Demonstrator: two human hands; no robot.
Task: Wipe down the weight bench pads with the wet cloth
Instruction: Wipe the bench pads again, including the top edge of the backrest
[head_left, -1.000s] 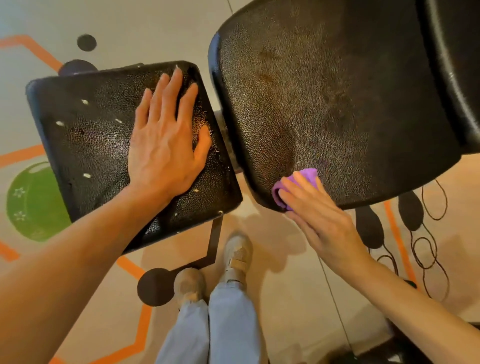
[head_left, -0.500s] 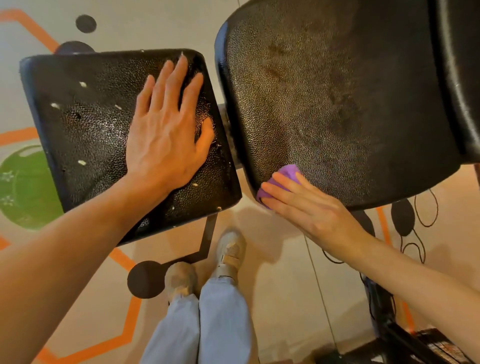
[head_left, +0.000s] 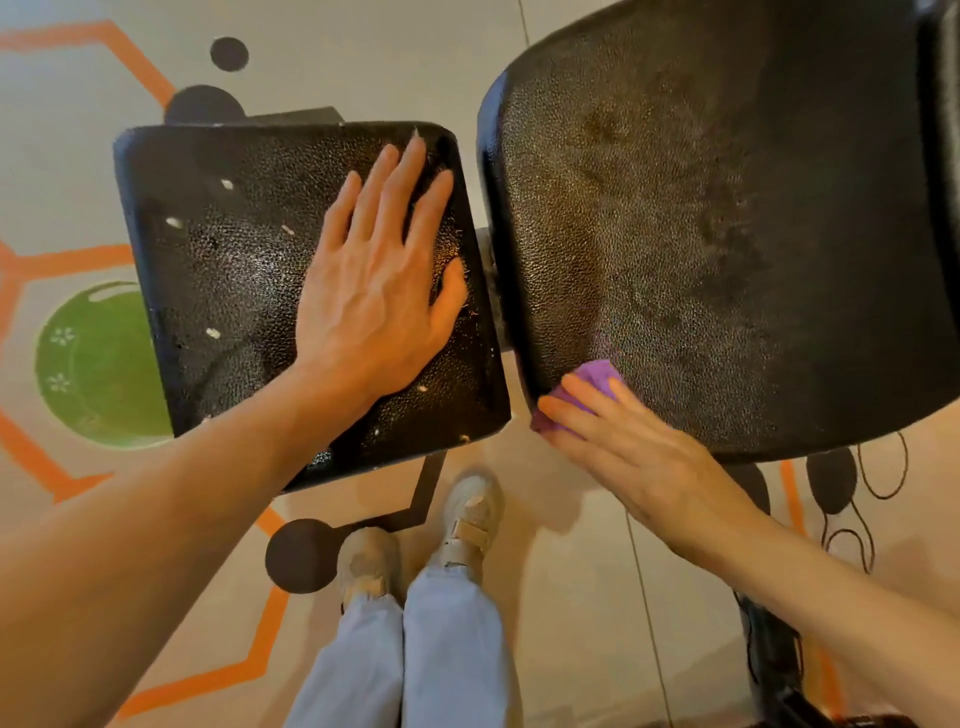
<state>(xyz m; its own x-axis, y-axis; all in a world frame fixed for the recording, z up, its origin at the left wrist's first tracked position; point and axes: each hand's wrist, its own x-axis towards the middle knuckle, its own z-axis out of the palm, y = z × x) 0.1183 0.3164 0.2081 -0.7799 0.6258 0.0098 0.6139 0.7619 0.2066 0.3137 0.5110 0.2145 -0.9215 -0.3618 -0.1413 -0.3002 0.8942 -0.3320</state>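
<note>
Fingers (head_left: 582, 415) of our right hand (head_left: 644, 457) lie nearly straight and flat over the purple cloth (head_left: 597, 376), pressing it against the near corner of the back pad (head_left: 727, 234); nothing is pinched, the cloth is simply trapped under the palm side. Only a small purple bunch peeks out past the fingertips. Our left hand (head_left: 374, 296) is spread wide, palm down on the seat pad (head_left: 218, 291), holding nothing, just bracing.

We judge that cloth to be light, limp and damp, so it should bunch and slide unless flat pressure keeps it spread; gathering it under the whole palm looks like the best hold. The pads look firm and pebbled, a vinyl-like skin that should grip the wet cloth a little. The seat pad shows pale nicks and flecks, which we'd treat gently. Below us, our shoes (head_left: 467, 519) stand on the patterned floor (head_left: 104, 78).
</note>
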